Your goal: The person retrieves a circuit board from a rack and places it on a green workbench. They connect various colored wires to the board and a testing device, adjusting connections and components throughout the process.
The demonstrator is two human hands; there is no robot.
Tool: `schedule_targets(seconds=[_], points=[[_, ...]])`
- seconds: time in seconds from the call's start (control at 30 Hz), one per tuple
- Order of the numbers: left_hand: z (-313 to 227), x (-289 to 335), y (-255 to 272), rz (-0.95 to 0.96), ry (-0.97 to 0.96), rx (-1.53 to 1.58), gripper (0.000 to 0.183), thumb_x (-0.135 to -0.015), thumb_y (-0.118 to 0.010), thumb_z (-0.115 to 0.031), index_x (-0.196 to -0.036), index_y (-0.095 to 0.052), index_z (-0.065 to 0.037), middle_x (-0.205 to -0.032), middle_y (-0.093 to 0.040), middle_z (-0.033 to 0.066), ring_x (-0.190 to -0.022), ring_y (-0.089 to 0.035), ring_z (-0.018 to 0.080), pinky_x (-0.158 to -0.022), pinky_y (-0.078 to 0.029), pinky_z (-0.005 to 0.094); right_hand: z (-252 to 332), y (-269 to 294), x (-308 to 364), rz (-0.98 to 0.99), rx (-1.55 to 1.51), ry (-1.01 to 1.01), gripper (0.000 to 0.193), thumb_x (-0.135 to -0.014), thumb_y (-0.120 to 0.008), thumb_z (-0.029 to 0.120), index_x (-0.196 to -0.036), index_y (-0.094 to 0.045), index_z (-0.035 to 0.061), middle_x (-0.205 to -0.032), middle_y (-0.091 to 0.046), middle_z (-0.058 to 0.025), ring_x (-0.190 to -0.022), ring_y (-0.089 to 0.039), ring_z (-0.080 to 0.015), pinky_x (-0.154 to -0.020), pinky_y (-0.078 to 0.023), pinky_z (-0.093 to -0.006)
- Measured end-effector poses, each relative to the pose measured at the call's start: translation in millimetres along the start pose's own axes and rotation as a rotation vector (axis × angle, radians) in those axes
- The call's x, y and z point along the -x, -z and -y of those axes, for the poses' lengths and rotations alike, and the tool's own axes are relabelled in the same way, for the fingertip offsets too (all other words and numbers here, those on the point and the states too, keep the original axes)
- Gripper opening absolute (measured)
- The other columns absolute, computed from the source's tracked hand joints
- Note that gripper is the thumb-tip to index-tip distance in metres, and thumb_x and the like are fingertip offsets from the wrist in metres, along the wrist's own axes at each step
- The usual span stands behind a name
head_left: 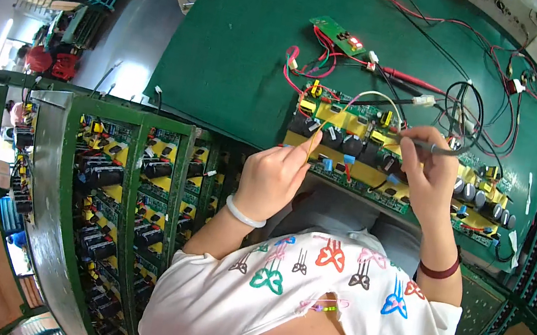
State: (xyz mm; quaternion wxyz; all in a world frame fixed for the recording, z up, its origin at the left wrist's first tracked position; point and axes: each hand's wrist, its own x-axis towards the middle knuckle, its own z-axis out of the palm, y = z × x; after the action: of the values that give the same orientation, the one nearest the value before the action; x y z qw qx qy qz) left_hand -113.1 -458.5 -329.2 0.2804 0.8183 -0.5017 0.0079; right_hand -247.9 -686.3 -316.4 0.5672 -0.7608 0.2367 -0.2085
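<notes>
A long green circuit board lies along the near edge of the green table, crowded with black capacitors, yellow transformers and blue parts. My left hand is closed at its left part, pinching a thin yellowish stick-like piece whose tip reaches the board. Over the board's middle, my right hand grips a grey pen-shaped tool with a dark cord trailing right. The tool's tip is too small to make out. A pale wire arches above the board between my hands.
Beyond the board lies a small green board with lit red digits. A red test probe and tangled cables spread to its right. At left stands a green rack holding several similar boards. The green table extends away from me.
</notes>
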Motion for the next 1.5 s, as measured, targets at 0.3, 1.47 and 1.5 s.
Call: schedule_targets(seconds=[0.3,1.47,1.5], points=[[-1,-2,0,0.037,0.022,-0.012,0.056,-0.077,-0.073,0.000,-0.132,-0.063,-0.006,-0.072,-0.065,0.0091,-0.063,-0.065,0.0264,-0.059,-0.051,0.0383,-5,-28,-42,-0.053,0.238,0.114,0.013,-0.093,-0.066,0.011,-0.094,-0.064,-0.0011,-0.067,-0.057,-0.0091,-0.055,-0.048,-0.0147,-0.054,-0.040,-0.0305],[1,2,-2,0.051,0.019,-0.017,0.059,-0.079,-0.072,-0.003,-0.137,-0.058,-0.006,-0.073,-0.064,0.0090,-0.066,-0.066,0.0267,-0.060,-0.052,0.0403,1,-42,-50,-0.016,0.275,0.145,0.011,-0.090,-0.068,0.008,-0.090,-0.063,-0.0019,-0.071,-0.060,-0.0167,-0.058,-0.059,-0.0281,-0.058,-0.046,-0.0375],[1,1,-2,0.052,0.019,-0.012,0.059,-0.079,-0.072,-0.003,-0.136,-0.059,-0.006,-0.072,-0.064,0.0090,-0.066,-0.066,0.0267,-0.060,-0.052,0.0403,3,-45,-50,-0.013,0.260,0.156,0.011,-0.090,-0.068,0.008,-0.091,-0.063,-0.0018,-0.072,-0.061,-0.0171,-0.059,-0.060,-0.0288,-0.058,-0.047,-0.0377]])
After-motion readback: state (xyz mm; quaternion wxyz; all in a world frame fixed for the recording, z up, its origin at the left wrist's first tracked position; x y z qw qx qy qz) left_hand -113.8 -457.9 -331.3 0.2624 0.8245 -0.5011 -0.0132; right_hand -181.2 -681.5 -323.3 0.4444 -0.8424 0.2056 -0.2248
